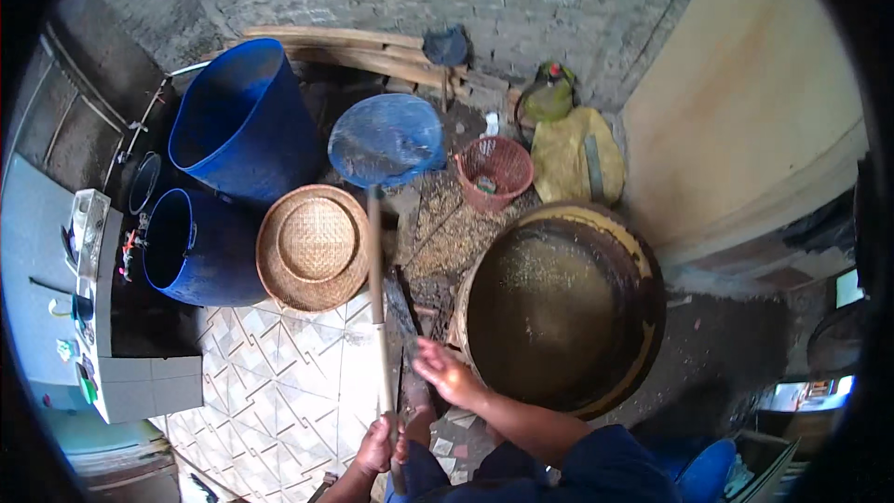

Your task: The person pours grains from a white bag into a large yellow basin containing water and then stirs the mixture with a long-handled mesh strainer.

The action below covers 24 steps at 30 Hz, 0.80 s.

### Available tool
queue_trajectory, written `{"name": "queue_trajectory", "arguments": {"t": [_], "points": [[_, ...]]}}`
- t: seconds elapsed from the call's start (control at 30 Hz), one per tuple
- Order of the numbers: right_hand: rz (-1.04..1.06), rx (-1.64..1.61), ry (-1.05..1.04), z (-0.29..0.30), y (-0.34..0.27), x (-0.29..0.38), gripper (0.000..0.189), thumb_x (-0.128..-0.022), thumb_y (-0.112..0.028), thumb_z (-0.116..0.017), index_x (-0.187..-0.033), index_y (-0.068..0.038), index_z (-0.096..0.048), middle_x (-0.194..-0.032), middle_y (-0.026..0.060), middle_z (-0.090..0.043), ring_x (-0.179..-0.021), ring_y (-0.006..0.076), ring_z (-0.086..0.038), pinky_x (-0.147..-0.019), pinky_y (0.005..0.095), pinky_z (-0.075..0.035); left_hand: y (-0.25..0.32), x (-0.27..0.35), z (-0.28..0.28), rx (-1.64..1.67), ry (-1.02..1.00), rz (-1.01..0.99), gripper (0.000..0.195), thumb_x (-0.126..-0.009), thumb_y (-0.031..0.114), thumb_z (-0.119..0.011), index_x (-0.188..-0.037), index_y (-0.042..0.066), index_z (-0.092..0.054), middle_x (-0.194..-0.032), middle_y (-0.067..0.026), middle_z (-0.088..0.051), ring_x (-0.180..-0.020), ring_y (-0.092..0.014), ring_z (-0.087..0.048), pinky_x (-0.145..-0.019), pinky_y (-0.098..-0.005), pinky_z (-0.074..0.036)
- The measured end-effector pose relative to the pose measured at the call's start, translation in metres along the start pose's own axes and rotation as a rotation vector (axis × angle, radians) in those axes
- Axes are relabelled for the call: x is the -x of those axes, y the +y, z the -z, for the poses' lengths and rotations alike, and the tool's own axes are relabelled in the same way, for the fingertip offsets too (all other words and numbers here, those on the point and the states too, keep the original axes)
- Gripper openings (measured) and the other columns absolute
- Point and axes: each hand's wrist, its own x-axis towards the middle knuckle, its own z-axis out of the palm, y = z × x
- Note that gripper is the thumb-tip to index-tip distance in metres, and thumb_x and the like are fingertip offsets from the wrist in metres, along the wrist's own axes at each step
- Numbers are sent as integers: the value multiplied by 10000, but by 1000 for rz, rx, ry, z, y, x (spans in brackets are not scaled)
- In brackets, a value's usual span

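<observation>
My left hand is wrapped around the lower part of a long pole, which is brown above and paler below. The pole's far end meets the near rim of a round blue mesh or plastic piece; whether the two are joined I cannot tell. My right hand holds nothing, its fingers apart and somewhat blurred, between the pole and a large round vat. Murky brownish liquid fills part of the vat, with pale bits floating near its far side.
Two blue plastic barrels stand at left, beside woven bamboo trays. A red plastic basket, a yellowish sack and wooden planks lie beyond. Pale tiled floor borders dark ground strewn with grain-like bits.
</observation>
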Motion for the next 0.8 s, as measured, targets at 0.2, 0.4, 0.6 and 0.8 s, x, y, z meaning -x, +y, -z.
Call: {"name": "queue_trajectory", "arguments": {"t": [0.2,0.4,0.6,0.8], "points": [[-152,-362,-27,-61,-71,-29,321,-892,-232,-449,-1170,-89,-372,-753,24,-456,-613,100,-462,-522,240,-438,15,-38,-10,-132,-159,-88,689,-795,633,-362,-1157,48,-399,-903,-119,-536,-779,-202,-549,-706,-323,-448],[-466,110,225,0,-80,-113,259,-864,-352,-493,-805,-130,-373,-583,-21,-385,-406,88,-359,-350,241,-336,35,-32,54,-272,-56,-120,649,-838,567,-377,-1317,136,-299,-1098,-113,-478,-964,-213,-504,-834,-352,-398],[-480,247,258,13,-72,-81,236,-872,-336,-480,-832,-123,-387,-583,-12,-383,-394,85,-353,-339,257,-321,-12,-1,173,-561,350,-29,550,-874,480,-362,-1229,64,-417,-1009,-150,-549,-839,-228,-547,-726,-346,-440],[-304,211,216,0,-76,-38,149,-859,-228,-522,-864,-113,-427,-620,-15,-420,-431,76,-388,-353,235,-341,-31,29,199,-474,522,158,617,-831,508,-424,-1200,13,-436,-1023,-179,-551,-810,-245,-561,-648,-322,-444]]}}
